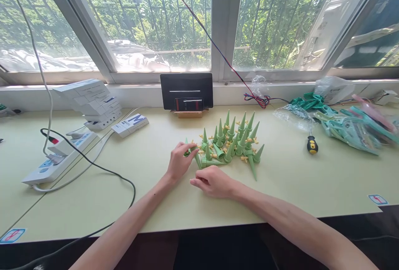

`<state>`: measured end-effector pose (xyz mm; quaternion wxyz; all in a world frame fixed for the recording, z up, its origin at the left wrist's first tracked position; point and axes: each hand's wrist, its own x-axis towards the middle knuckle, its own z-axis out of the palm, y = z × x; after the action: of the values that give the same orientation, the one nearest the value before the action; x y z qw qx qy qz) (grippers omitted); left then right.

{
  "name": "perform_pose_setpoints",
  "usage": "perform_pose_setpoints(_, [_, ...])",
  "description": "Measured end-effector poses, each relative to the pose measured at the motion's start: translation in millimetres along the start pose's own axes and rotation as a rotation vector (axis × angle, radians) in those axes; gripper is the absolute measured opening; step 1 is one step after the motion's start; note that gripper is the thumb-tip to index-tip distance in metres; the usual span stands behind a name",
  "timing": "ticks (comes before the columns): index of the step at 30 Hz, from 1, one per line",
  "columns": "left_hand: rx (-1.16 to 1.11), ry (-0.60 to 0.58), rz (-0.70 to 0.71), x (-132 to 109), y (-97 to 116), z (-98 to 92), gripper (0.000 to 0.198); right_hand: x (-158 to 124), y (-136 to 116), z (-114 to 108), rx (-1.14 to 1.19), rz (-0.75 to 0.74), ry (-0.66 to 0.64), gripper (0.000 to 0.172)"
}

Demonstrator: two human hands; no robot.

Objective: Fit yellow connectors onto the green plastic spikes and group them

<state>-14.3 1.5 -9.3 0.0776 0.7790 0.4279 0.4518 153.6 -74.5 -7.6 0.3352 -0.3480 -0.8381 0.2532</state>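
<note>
A cluster of green plastic watering spikes (220, 135) with small yellow valves (244, 159) stands on the table before me. Most point upward; some lie on their sides, one of them (215, 163) near my right hand. At the cluster's left edge, my left hand (181, 161) is closed, thumb and fingers pinching a green spike (197, 160) partly hidden by the hand. My right hand (213, 181) rests on the tabletop just in front of the cluster, its fingers curled in a loose fist with nothing visible in them.
A tablet (186, 85) and a phone (189, 104) lean at the window. Left are white boxes (93, 104), a power strip (62, 160) and a black cable (106, 172). Right lie a screwdriver (312, 144) and plastic-bagged parts (349, 131). The table's front edge (218, 227) is close.
</note>
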Motion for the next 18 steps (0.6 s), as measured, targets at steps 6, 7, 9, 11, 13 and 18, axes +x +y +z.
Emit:
perform_pose_setpoints(6, [0.003, -0.052, 0.054, -2.2, -0.3, 4.3, 0.013, -0.8, -2.6, 0.2, -0.066, 0.014, -0.018, 0.029])
perform_pose_setpoints(7, [0.004, -0.065, 0.055, -2.4, -0.7, 4.9, 0.013, -1.1, -3.0, 0.6, -0.074, 0.011, -0.022, 0.024])
perform_pose_setpoints(9, [0.009, -0.09, 0.052, -2.8, -1.6, 5.8, 0.014, -1.7, -3.1, 1.8, -0.093, -0.001, -0.029, 0.02])
perform_pose_setpoints(11, [0.013, -0.112, 0.05, -3.2, -2.5, 6.4, 0.014, -1.8, -2.1, 2.8, -0.12, -0.008, -0.013, 0.02])
perform_pose_setpoints(13, [0.012, -0.131, 0.05, -3.7, -3.0, 6.7, 0.014, -1.2, 0.3, 2.1, -0.153, 0.015, 0.045, 0.02])
perform_pose_setpoints(18, [0.01, -0.153, 0.043, -3.6, -0.9, 4.8, 0.014, 0.8, 8.6, -9.1, -0.271, 0.185, 0.226, 0.01])
